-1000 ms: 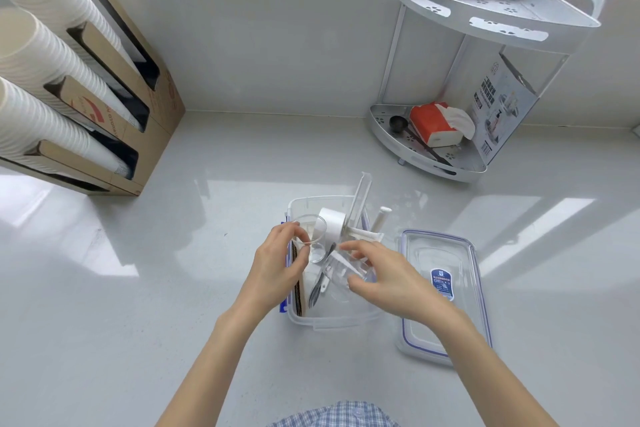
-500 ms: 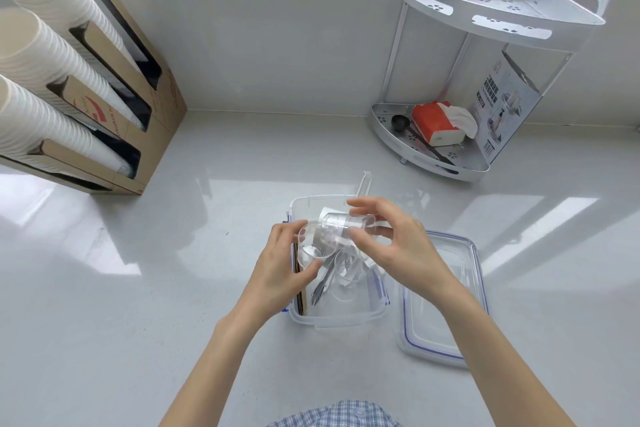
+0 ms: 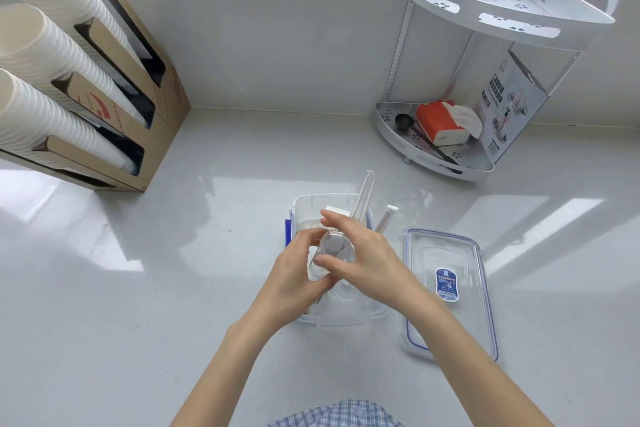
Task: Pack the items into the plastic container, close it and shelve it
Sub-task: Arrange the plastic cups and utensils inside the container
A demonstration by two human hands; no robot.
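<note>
A clear rectangular plastic container (image 3: 311, 204) with blue latch clips sits open on the glossy pale grey countertop (image 3: 173, 288), just below the middle of the view. Inside it, at its 12 o'clock end, lies a white block-shaped item (image 3: 335, 211); a clear flat plastic strip (image 3: 363, 196) and a white plastic rod (image 3: 385, 220) lean up out of its 1 o'clock corner. What else lies in the tub is hidden by the hands.

Both hands meet over the container on a small clear round plastic cup (image 3: 331, 258), tipped on its side. The left hand (image 3: 294, 281) cradles it from 8 o'clock with fingers curled around its wall; the right hand (image 3: 367, 260) closes on it from 3 o'clock, thumb and fingers pinching its rim. The cup is above the tub's centre; whether it touches the contents cannot be told.

Just beside the container at 3 o'clock lies its clear rectangular lid (image 3: 450, 291), edged with a blue seal and carrying a blue label, flat on the counter.

At 1 o'clock, against the wall, stands a white perforated metal two-tier corner rack (image 3: 505, 0); its lower tier holds an orange-and-white tissue pack (image 3: 440, 123), a black scoop (image 3: 405, 122) and a printed card box (image 3: 509, 107). At 10 o'clock, a brown cardboard dispenser (image 3: 162, 104) holds slanted stacks of ribbed white paper cups (image 3: 45, 45).
</note>
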